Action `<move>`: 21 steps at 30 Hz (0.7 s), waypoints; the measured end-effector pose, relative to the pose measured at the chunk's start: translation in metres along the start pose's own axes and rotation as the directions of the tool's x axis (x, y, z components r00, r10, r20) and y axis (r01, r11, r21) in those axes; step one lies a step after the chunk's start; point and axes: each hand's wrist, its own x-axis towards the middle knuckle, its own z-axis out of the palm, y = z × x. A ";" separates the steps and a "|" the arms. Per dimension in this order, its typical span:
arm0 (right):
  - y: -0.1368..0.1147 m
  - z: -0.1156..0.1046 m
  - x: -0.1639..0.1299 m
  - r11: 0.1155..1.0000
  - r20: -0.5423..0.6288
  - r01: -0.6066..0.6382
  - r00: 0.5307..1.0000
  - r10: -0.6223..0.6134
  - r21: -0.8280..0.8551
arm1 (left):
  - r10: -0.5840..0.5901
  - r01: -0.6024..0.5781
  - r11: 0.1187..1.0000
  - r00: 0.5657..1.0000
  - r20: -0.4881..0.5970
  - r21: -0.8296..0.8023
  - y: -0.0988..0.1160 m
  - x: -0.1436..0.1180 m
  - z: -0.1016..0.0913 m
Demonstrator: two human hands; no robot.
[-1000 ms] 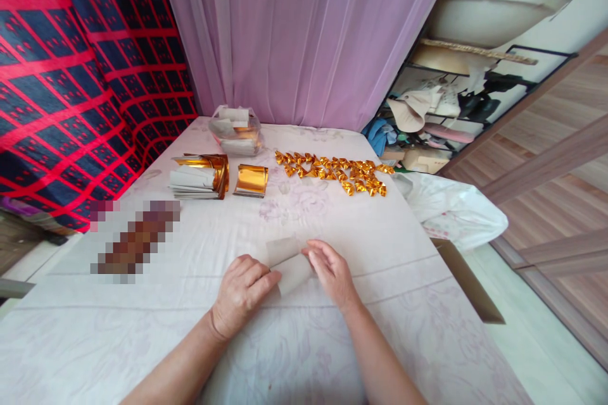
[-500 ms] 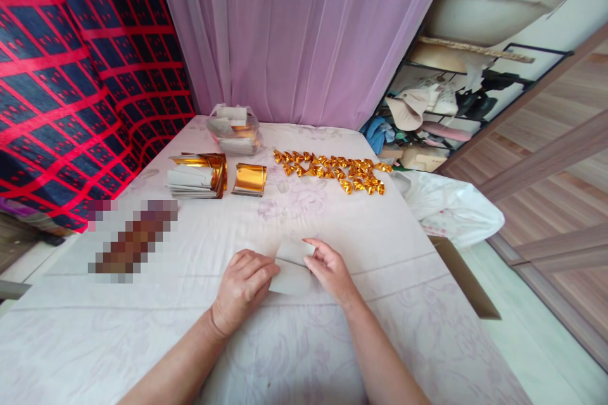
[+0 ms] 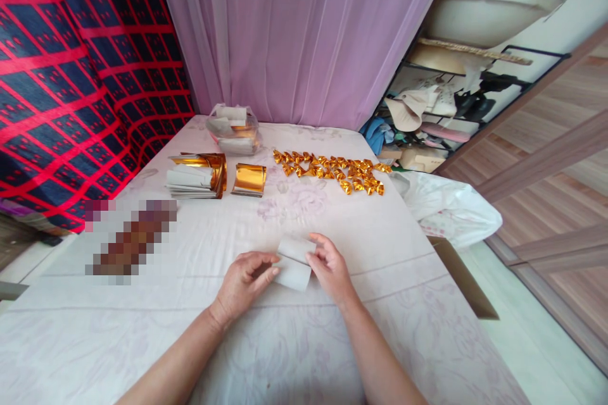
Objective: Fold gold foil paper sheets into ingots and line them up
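Left hand (image 3: 244, 281) and right hand (image 3: 331, 267) both on one small white paper slip (image 3: 293, 262), low and centred over the table (image 3: 332, 228) with its pale floral cloth. Slip pinched on its left edge by left thumb and fingers (image 3: 266, 273), on its right edge by right thumb and fingers (image 3: 317, 257); both grips narrow, closed on the paper. Slip folded or creased across the middle, upper part tilted up off the cloth, lower part close to it; contact with the cloth cannot be told. Compared with half a second earlier: slip raised and shifted slightly toward the far side, fold more pronounced, left fingers less curled over the paper, right fingers moved to the slip's right edge. Compared with one second earlier: slip turned from a slanted lie to a squarer one between the hands. Unchanged farther back on the table: stack of white and gold sheets (image 3: 196, 177) at left, small gold foil pile (image 3: 249, 179) just beside it, clear plastic bag (image 3: 234, 130) of sheets behind them, row of folded gold pieces (image 3: 332, 171) to the right. White plastic bag (image 3: 451, 209) at the right table edge. Lilac curtain (image 3: 304, 31) behind the table.
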 end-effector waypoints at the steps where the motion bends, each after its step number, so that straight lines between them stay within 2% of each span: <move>1: 0.000 0.001 0.000 1.000 0.005 -0.004 1.000 0.004 -0.003 | -0.046 0.045 0.999 0.999 -0.026 -0.023 -0.002 -0.001 0.003; 4: -0.001 0.003 -0.002 0.999 0.035 -0.033 0.999 0.032 0.003 | -0.172 0.167 0.980 0.984 -0.048 -0.106 -0.004 -0.002 0.010; 7: -0.004 0.003 -0.004 0.998 0.073 -0.058 0.996 0.058 -0.003 | -0.246 0.238 0.957 0.969 -0.028 -0.168 -0.002 -0.001 0.010; 10: -0.006 0.004 -0.006 0.998 0.090 -0.058 0.994 0.061 -0.030 | -0.283 0.268 0.935 0.958 -0.038 -0.231 0.001 0.001 0.009; 14: -0.004 0.005 -0.005 0.995 0.051 -0.007 0.999 0.012 -0.098 | -0.293 0.267 0.926 0.954 -0.062 -0.266 0.000 0.001 0.009; 17: -0.001 0.006 -0.001 0.989 0.000 0.050 0.999 -0.051 -0.137 | -0.260 0.248 0.951 0.965 -0.042 -0.187 -0.003 0.000 0.010; 21: -0.002 0.008 0.007 0.979 -0.022 0.089 0.995 -0.095 -0.181 | -0.153 0.156 0.987 0.985 -0.080 0.034 -0.008 -0.001 0.010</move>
